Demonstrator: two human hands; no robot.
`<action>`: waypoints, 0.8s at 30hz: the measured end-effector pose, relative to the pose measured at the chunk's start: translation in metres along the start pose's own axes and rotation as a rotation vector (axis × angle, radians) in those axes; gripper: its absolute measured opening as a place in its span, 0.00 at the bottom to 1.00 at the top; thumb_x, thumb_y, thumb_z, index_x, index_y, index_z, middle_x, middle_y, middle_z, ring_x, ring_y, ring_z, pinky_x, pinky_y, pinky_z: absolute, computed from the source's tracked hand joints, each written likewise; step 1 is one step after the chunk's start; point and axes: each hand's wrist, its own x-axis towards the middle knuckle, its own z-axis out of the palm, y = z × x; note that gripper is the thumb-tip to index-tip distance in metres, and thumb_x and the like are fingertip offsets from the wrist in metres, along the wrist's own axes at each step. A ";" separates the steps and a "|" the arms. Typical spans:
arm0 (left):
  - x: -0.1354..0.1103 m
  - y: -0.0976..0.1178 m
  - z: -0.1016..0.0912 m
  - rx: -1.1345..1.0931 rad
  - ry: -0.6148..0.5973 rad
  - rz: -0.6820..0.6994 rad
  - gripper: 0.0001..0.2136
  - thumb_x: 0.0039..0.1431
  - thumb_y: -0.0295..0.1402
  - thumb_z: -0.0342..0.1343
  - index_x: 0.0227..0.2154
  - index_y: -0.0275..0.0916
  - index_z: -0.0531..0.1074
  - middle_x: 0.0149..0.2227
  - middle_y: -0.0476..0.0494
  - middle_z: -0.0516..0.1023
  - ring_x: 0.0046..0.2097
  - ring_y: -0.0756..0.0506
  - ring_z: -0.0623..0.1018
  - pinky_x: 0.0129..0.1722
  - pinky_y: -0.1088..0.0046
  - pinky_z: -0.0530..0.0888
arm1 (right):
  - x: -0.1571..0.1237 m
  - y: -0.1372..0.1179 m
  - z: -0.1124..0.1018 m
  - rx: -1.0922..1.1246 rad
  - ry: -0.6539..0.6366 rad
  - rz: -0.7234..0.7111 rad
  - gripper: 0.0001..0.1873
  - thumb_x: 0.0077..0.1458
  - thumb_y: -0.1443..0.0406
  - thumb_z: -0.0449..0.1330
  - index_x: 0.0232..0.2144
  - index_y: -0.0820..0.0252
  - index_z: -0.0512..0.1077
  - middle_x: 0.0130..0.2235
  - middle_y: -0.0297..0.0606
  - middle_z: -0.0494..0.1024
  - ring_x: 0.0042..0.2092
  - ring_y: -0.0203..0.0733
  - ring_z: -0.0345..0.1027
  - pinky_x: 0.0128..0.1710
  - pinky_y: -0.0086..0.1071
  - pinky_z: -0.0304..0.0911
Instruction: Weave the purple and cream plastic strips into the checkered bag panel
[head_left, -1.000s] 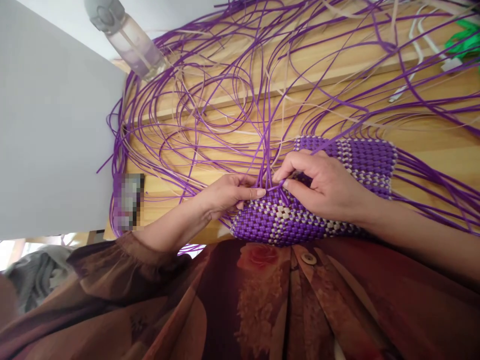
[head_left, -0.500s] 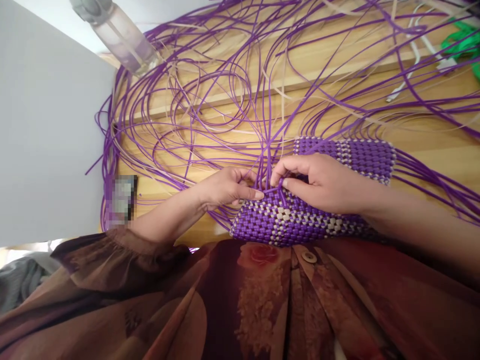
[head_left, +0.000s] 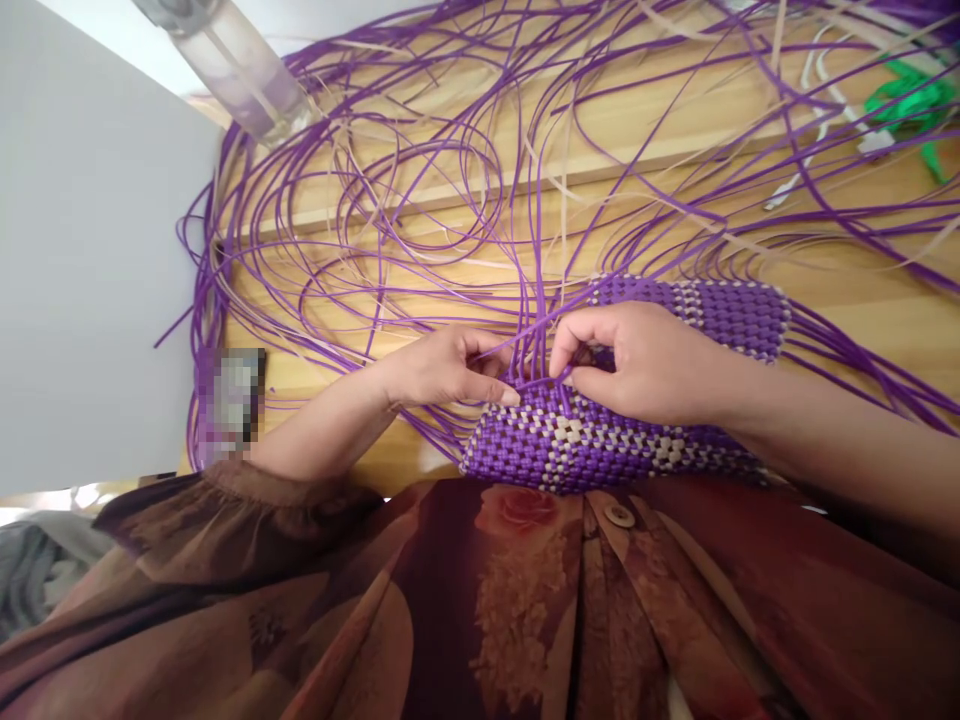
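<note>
A woven piece [head_left: 517, 450] of purple and cream strands lies against my clothing at the front of the table. My left hand [head_left: 450, 372] is at its upper left edge, thumb and fingers closed on a purple strand [head_left: 534, 384]. Just to the right, my right hand [head_left: 637, 360] pinches a purple strand at a small loop on the woven edge. Several upright purple strands [head_left: 538, 270] rise between the two hands. Behind my right hand another woven section [head_left: 742, 315] with the same pattern shows; how it joins the front part is hidden.
Long loose purple and cream strands [head_left: 420, 190] spread in loops over the wooden table [head_left: 847, 330]. A clear bottle [head_left: 240, 75] stands at the back left, above a blurred-out flat object [head_left: 236, 400]. White cables [head_left: 817, 130] and a green bundle [head_left: 907, 100] lie at the right.
My left hand has shifted slightly left. The purple loop at my right fingertips looks smaller and lower, and the strands above the hands have changed their lie.
</note>
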 end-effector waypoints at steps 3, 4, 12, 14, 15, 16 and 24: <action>0.003 0.003 0.003 -0.152 -0.010 -0.008 0.15 0.47 0.39 0.70 0.34 0.34 0.79 0.31 0.47 0.78 0.31 0.50 0.74 0.34 0.74 0.69 | -0.002 0.000 -0.002 0.011 -0.005 -0.019 0.11 0.45 0.74 0.60 0.30 0.56 0.77 0.31 0.30 0.81 0.34 0.36 0.73 0.36 0.29 0.65; 0.005 0.004 0.007 -0.223 -0.006 -0.036 0.16 0.48 0.40 0.70 0.36 0.35 0.79 0.33 0.46 0.79 0.32 0.50 0.75 0.35 0.73 0.70 | -0.002 -0.001 -0.002 0.012 -0.005 -0.019 0.10 0.45 0.74 0.60 0.30 0.57 0.77 0.31 0.30 0.81 0.34 0.36 0.73 0.36 0.29 0.65; 0.020 0.011 0.039 -0.450 0.119 -0.056 0.17 0.36 0.30 0.75 0.31 0.33 0.79 0.30 0.48 0.81 0.32 0.51 0.77 0.39 0.74 0.73 | -0.002 -0.004 -0.001 0.029 0.006 0.025 0.08 0.45 0.72 0.60 0.30 0.58 0.75 0.30 0.31 0.79 0.32 0.36 0.72 0.33 0.28 0.64; 0.018 0.012 0.043 -0.430 0.186 -0.025 0.17 0.35 0.31 0.76 0.30 0.32 0.79 0.30 0.49 0.81 0.31 0.52 0.76 0.39 0.73 0.72 | -0.001 -0.004 0.001 0.036 0.018 0.021 0.09 0.44 0.73 0.60 0.31 0.58 0.74 0.31 0.31 0.79 0.33 0.36 0.72 0.34 0.28 0.65; 0.016 0.012 0.044 -0.423 0.213 -0.015 0.17 0.35 0.31 0.76 0.30 0.32 0.79 0.29 0.49 0.81 0.31 0.51 0.76 0.39 0.73 0.72 | -0.001 -0.004 0.001 0.029 0.023 0.023 0.09 0.44 0.73 0.60 0.32 0.58 0.73 0.31 0.31 0.79 0.33 0.36 0.72 0.34 0.28 0.64; 0.015 0.012 0.046 -0.419 0.232 -0.008 0.17 0.35 0.32 0.76 0.30 0.32 0.79 0.29 0.49 0.80 0.31 0.51 0.75 0.38 0.73 0.72 | -0.001 -0.004 0.001 0.020 0.030 0.026 0.10 0.44 0.73 0.60 0.32 0.58 0.73 0.31 0.31 0.79 0.33 0.36 0.72 0.33 0.28 0.64; 0.019 -0.003 0.050 -0.574 0.242 -0.032 0.15 0.38 0.28 0.73 0.31 0.31 0.79 0.29 0.47 0.81 0.30 0.50 0.77 0.36 0.73 0.72 | 0.003 -0.005 0.001 0.001 0.048 0.086 0.10 0.42 0.71 0.61 0.30 0.58 0.72 0.29 0.32 0.77 0.31 0.38 0.70 0.31 0.30 0.63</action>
